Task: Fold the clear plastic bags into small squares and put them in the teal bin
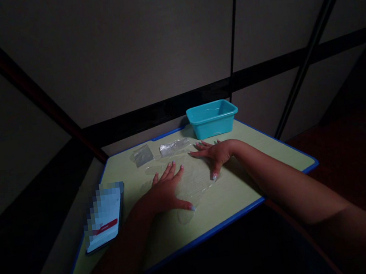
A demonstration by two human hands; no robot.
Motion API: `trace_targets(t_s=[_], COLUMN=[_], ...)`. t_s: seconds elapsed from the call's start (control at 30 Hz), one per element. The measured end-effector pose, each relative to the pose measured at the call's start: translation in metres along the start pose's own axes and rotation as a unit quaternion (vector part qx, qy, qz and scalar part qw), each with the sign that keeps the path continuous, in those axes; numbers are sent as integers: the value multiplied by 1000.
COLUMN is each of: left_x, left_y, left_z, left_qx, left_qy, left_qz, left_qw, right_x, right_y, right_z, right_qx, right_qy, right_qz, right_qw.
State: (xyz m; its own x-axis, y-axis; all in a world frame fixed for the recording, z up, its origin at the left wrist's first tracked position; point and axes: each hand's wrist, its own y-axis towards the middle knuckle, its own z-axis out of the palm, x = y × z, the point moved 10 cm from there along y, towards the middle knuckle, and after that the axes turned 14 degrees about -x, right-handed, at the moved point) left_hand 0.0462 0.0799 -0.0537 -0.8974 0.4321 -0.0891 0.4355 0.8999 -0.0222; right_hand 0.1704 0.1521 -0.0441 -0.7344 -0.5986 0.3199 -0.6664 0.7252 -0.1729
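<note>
In front of the tub (214, 126), the left hand (168, 193) and right hand (219, 153) are resting open, gripping nothing, on clear film (193, 176) that is lying seemingly mostly spread, some creases apparently remaining unsmoothed.

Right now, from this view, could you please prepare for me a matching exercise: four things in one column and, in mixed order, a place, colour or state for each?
1. Tub
2. Device with a screen
3. Plastic film
4. Left hand

A. see-through, reaching between the left hand and the right hand
B. spread open, back upward
C. turquoise, near the far edge of the table
D. lit, by the table's left edge

Pairs: 1-C, 2-D, 3-A, 4-B
</note>
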Motion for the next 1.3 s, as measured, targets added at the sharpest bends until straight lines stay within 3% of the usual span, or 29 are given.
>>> trace_targets(t_s=[0.47,0.8,0.93,1.13,1.3], left_x=[6,5,15,51,60], left_y=[1,4,2,-5,-7], left_z=[-1,-10,-13,-19,-19], left_qx=[-25,-56,-76,-126,-141], left_qy=[-12,-18,5,42,40], left_qz=[-16,-27,-74,-212,-233], left_qw=[999,998,994,968,961], right_x=[10,4,0,-2,-5], right_y=[-7,4,5,6,6], right_z=[3,-2,-1,0,4], right_qx=[26,-50,-54,-54,-49], right_qy=[-20,-2,-10,-11,-30], right_qz=[-28,2,10,20,25], right_qw=[999,999,998,998,998])
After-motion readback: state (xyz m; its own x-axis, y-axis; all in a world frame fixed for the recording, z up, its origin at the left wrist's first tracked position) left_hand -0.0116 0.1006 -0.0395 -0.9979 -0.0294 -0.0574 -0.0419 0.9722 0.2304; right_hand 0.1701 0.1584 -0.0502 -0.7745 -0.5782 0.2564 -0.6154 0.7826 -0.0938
